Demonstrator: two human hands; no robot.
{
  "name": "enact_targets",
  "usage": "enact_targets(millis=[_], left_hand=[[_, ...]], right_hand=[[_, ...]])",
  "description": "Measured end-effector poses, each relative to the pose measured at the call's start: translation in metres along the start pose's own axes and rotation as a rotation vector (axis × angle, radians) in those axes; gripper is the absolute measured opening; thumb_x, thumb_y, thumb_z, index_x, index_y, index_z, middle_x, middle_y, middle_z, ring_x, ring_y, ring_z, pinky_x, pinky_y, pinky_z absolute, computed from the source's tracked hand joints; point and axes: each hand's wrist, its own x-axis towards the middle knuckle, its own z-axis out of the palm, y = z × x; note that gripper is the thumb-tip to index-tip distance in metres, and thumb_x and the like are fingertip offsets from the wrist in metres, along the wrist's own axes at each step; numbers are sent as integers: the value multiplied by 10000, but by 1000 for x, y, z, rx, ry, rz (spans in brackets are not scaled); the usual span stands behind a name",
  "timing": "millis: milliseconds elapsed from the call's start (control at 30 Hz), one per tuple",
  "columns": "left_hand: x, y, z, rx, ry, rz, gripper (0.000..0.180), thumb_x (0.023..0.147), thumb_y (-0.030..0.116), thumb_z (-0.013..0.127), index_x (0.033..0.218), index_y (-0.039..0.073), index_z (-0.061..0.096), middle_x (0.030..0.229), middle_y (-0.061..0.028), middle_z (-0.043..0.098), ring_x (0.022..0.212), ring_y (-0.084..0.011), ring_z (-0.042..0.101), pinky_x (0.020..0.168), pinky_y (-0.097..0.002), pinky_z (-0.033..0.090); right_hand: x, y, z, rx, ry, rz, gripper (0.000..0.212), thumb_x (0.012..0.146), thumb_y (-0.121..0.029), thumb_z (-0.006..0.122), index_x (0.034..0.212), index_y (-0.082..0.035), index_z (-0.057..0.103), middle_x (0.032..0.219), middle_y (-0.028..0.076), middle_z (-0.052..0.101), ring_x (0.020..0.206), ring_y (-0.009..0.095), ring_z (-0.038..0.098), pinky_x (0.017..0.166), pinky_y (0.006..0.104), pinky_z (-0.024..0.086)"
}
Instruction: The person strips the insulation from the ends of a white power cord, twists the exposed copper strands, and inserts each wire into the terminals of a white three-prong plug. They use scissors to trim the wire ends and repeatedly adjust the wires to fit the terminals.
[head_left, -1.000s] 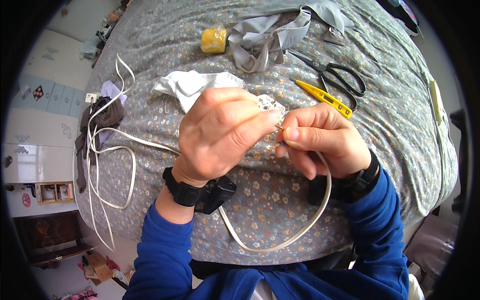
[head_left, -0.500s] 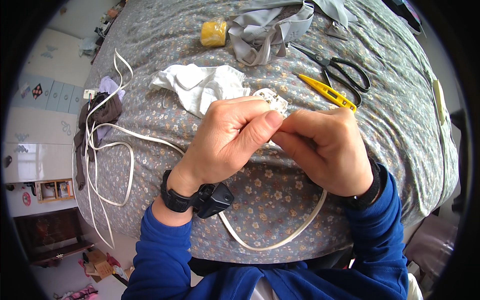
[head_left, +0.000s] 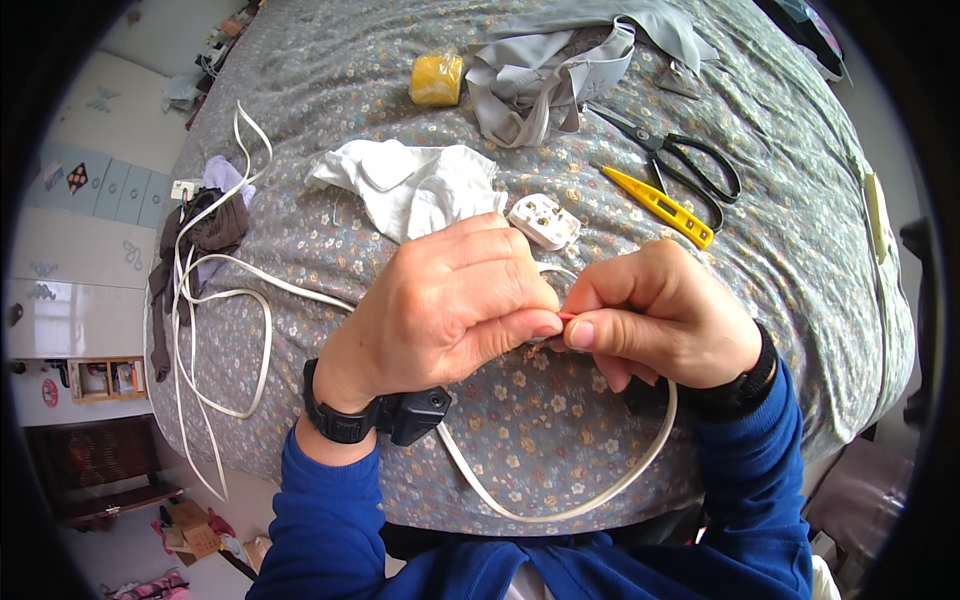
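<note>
My left hand (head_left: 460,305) and my right hand (head_left: 665,320) meet over the bed, both closed in a pinch. A short bit of thin red wire (head_left: 567,317) shows between their fingertips; its ends are hidden by the fingers. A white cable (head_left: 580,508) loops below my hands, rising behind my right hand. Just beyond the fingers lies a white plug part (head_left: 545,220), its inner side with metal fittings facing up. A crumpled white cloth (head_left: 410,185) lies beyond my left hand.
On the flowered bedspread (head_left: 300,190) lie black-handled scissors (head_left: 690,165), a yellow pen-shaped tool (head_left: 657,206), a yellow tape roll (head_left: 437,80) and grey fabric (head_left: 545,75). Cable loops (head_left: 262,345) run at the left, near a dark brown cloth (head_left: 222,225).
Both hands have come nearer to me, away from the plug part, which now shows whole. The red wire has come into sight between the fingertips. The view has shifted slightly.
</note>
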Motion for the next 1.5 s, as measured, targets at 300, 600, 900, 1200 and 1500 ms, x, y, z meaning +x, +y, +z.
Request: enact_targets(millis=[300, 600, 900, 1200, 1500], left_hand=[[-2, -1, 5, 366, 156, 229, 270, 653, 41, 809, 912, 19, 734, 802, -55, 655, 706, -219, 631, 604, -304, 519], [1, -12, 10, 208, 309, -52, 258, 716, 22, 796, 962, 27, 721, 858, -73, 685, 741, -196, 645, 650, -288, 515], [-3, -2, 14, -599, 3, -626, 533, 1043, 472, 396, 728, 69, 546, 651, 37, 467, 593, -50, 373, 536, -225, 307], [-6, -6, 12, -601, -24, -549, 286, 1023, 259, 556, 835, 45, 578, 683, 48, 490, 622, -40, 400, 556, -216, 333], [2, -13, 17, 125, 157, 66, 162, 876, 144, 712, 873, 33, 594, 750, -62, 558, 671, -227, 542, 569, -322, 445]], right_hand=[[3, 11, -7, 356, -42, 155, 356, 1003, -313, 575, 924, 16, 688, 521, 32, 578, 367, 53, 404, 375, 189, 288], [6, 18, -7, 347, 107, 40, 277, 995, -211, 582, 895, 34, 665, 569, 57, 607, 410, 80, 510, 379, 197, 342], [6, 11, 2, -51, 212, -38, 302, 993, -268, 607, 900, 11, 676, 581, -1, 586, 467, 44, 511, 442, 189, 371], [7, 11, -3, -25, 162, -8, 312, 1015, -281, 566, 916, -10, 687, 569, 0, 583, 461, 44, 493, 442, 197, 370], [8, 23, -7, 475, -19, 43, 359, 1036, -278, 494, 932, 26, 653, 548, 74, 600, 372, 87, 457, 399, 199, 349]])
